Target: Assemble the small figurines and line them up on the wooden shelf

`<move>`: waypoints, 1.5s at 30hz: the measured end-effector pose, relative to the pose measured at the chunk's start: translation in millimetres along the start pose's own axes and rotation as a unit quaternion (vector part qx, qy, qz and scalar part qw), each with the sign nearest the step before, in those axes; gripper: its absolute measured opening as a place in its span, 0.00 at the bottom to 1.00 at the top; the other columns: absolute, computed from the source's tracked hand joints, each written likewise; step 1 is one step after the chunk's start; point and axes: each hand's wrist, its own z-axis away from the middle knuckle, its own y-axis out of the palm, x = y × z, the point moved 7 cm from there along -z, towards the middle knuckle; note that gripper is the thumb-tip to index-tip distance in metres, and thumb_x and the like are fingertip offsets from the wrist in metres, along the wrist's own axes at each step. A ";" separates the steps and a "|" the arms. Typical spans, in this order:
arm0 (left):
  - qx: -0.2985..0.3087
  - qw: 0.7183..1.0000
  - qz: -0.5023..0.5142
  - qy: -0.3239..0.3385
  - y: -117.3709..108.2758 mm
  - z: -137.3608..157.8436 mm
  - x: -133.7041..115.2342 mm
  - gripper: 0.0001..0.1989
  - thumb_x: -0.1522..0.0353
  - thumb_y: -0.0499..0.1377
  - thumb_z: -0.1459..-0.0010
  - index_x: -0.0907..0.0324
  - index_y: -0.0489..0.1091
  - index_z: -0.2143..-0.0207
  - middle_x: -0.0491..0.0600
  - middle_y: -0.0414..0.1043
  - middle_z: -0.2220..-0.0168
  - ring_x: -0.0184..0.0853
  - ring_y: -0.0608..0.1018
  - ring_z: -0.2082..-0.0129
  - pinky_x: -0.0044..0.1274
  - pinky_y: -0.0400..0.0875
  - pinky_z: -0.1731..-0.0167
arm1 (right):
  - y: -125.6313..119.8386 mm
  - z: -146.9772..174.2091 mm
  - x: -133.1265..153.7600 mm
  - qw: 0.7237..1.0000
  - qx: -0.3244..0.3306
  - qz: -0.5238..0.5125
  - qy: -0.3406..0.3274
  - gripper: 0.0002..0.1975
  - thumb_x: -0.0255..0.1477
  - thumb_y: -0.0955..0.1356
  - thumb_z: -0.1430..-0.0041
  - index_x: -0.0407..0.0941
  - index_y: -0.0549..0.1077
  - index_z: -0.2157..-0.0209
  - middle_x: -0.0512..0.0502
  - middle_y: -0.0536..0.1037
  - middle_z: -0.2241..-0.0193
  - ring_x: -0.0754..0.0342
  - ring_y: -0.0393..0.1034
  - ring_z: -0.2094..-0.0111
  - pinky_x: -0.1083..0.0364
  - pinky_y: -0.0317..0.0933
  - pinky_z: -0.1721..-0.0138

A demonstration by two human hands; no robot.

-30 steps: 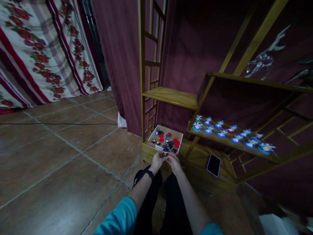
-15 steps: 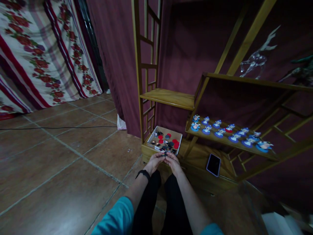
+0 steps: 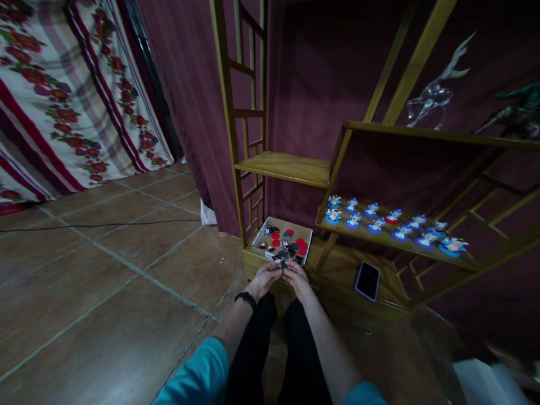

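Between my left hand [image 3: 265,279] and my right hand [image 3: 297,278] is a small figurine [image 3: 280,263] on a dark round base, with the fingers of both hands closed on it. It is held upright just in front of the near edge of a shallow box [image 3: 310,247]. Inside the box lie several small dark figurines [image 3: 271,230], red discs [image 3: 302,248] and dark discs [image 3: 287,235]. A dark band circles my left wrist. The finer details of the held figurine are too small to make out.
Several figurines on blue and purple bases [image 3: 376,225] stand in two rows on the wooden shelf [image 3: 459,260] at right; one base is red. Below lies a phone [image 3: 368,281]. A clear deer ornament [image 3: 434,98] stands higher up. A black cable [image 3: 105,225] crosses the tiled floor.
The view has shifted slightly. Both hands stay together at the box's near edge, and the held figurine now shows a little more above the fingers.
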 end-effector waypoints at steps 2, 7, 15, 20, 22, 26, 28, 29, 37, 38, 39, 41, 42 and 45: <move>0.000 1.000 -0.002 -0.001 0.6 0.3 -0.3 0.17 0.80 0.66 0.64 0.64 0.71 0.67 0.49 0.74 0.70 0.28 0.76 0.71 0.19 0.68 0.67 | -0.7 -0.1 0.2 1.000 -0.004 0.001 0.003 0.18 0.31 0.73 0.64 0.47 0.71 0.66 0.49 0.74 0.65 0.54 0.69 0.64 0.54 0.62 0.62; 0.001 1.000 -0.005 0.003 3.3 3.3 -3.1 0.18 0.79 0.67 0.65 0.63 0.71 0.67 0.49 0.75 0.69 0.29 0.76 0.70 0.20 0.68 0.66 | -2.2 -0.4 -0.1 1.000 -0.013 0.001 0.006 0.19 0.31 0.73 0.65 0.47 0.72 0.66 0.49 0.74 0.65 0.54 0.69 0.64 0.55 0.63 0.63; -0.020 0.998 -0.037 0.040 8.6 10.6 -12.5 0.20 0.75 0.68 0.69 0.63 0.71 0.67 0.50 0.75 0.70 0.31 0.75 0.71 0.23 0.66 0.66 | 0.9 3.9 2.5 1.000 -0.012 0.001 0.008 0.19 0.31 0.72 0.63 0.47 0.72 0.64 0.49 0.74 0.65 0.55 0.70 0.66 0.55 0.63 0.64; -0.056 0.994 -0.045 0.081 4.4 13.5 -19.0 0.23 0.75 0.69 0.73 0.64 0.71 0.68 0.50 0.75 0.70 0.32 0.75 0.70 0.25 0.65 0.65 | 4.1 7.9 2.4 1.000 0.011 0.006 0.008 0.19 0.32 0.72 0.61 0.47 0.72 0.62 0.47 0.75 0.63 0.53 0.70 0.64 0.55 0.63 0.64; -0.080 0.991 -0.049 0.094 -1.1 14.8 -21.0 0.23 0.76 0.69 0.74 0.63 0.71 0.69 0.48 0.74 0.70 0.31 0.74 0.71 0.24 0.65 0.65 | 3.0 8.2 1.7 1.000 0.011 0.007 0.010 0.20 0.32 0.72 0.62 0.47 0.72 0.62 0.46 0.75 0.64 0.53 0.70 0.65 0.54 0.63 0.64; -0.126 0.983 -0.052 0.120 -13.0 18.1 -27.3 0.24 0.78 0.69 0.76 0.62 0.70 0.69 0.46 0.73 0.71 0.31 0.73 0.71 0.24 0.65 0.65 | -4.5 7.8 2.9 1.000 -0.006 0.004 0.006 0.19 0.32 0.72 0.63 0.46 0.73 0.63 0.46 0.76 0.65 0.53 0.70 0.65 0.53 0.63 0.63; -0.138 0.981 -0.058 0.121 -17.3 18.8 -30.4 0.24 0.77 0.69 0.76 0.62 0.70 0.70 0.47 0.73 0.71 0.31 0.73 0.70 0.24 0.64 0.65 | -10.3 7.3 3.9 1.000 -0.016 0.012 -0.002 0.19 0.32 0.73 0.63 0.46 0.73 0.64 0.45 0.76 0.65 0.52 0.70 0.65 0.53 0.63 0.63; -0.137 0.982 -0.060 0.119 -18.7 18.7 -31.8 0.24 0.77 0.69 0.76 0.62 0.70 0.70 0.47 0.73 0.71 0.32 0.73 0.70 0.24 0.64 0.65 | -13.4 6.8 4.4 1.000 -0.021 0.018 -0.009 0.19 0.32 0.73 0.64 0.46 0.74 0.65 0.45 0.76 0.66 0.52 0.70 0.66 0.53 0.63 0.64; -0.133 0.980 -0.071 0.126 -27.2 21.5 -43.7 0.24 0.77 0.69 0.75 0.61 0.70 0.70 0.47 0.73 0.70 0.31 0.73 0.69 0.23 0.65 0.67 | -34.2 10.7 15.5 0.984 -0.062 0.141 -0.093 0.09 0.31 0.67 0.59 0.45 0.74 0.72 0.45 0.76 0.72 0.54 0.65 0.76 0.55 0.60 0.74; -0.135 0.980 -0.073 0.128 -27.9 22.3 -44.7 0.24 0.77 0.69 0.75 0.61 0.70 0.69 0.47 0.73 0.69 0.31 0.73 0.69 0.23 0.65 0.67 | -34.4 13.8 17.2 0.980 -0.060 0.165 -0.099 0.09 0.30 0.66 0.59 0.45 0.74 0.72 0.45 0.75 0.72 0.54 0.65 0.76 0.55 0.60 0.75; -0.138 0.979 -0.074 0.130 -28.6 23.2 -45.9 0.24 0.78 0.68 0.75 0.61 0.70 0.69 0.47 0.73 0.69 0.31 0.73 0.69 0.23 0.65 0.67 | -34.1 17.5 18.7 0.974 -0.056 0.192 -0.103 0.09 0.30 0.65 0.58 0.45 0.74 0.72 0.45 0.75 0.73 0.53 0.66 0.75 0.55 0.60 0.74; -0.142 0.978 -0.079 0.133 -29.2 24.7 -48.1 0.24 0.78 0.68 0.75 0.61 0.70 0.69 0.47 0.72 0.69 0.31 0.73 0.69 0.22 0.65 0.67 | -32.1 26.9 22.0 0.960 -0.041 0.255 -0.112 0.10 0.28 0.63 0.56 0.45 0.74 0.72 0.45 0.75 0.73 0.52 0.67 0.74 0.54 0.60 0.73; -0.139 0.978 -0.082 0.133 -28.7 25.3 -48.9 0.24 0.78 0.68 0.75 0.61 0.70 0.69 0.48 0.73 0.69 0.31 0.73 0.69 0.22 0.65 0.67 | -30.4 32.4 24.0 0.949 -0.029 0.291 -0.119 0.11 0.27 0.61 0.56 0.46 0.74 0.72 0.45 0.75 0.73 0.52 0.67 0.73 0.54 0.61 0.72; -0.126 0.980 -0.091 0.127 -25.9 26.9 -51.2 0.23 0.78 0.68 0.75 0.61 0.71 0.70 0.48 0.73 0.70 0.31 0.72 0.70 0.22 0.65 0.68 | -22.3 51.1 30.9 0.909 0.023 0.390 -0.143 0.14 0.23 0.59 0.56 0.47 0.73 0.72 0.47 0.74 0.74 0.53 0.68 0.72 0.54 0.62 0.68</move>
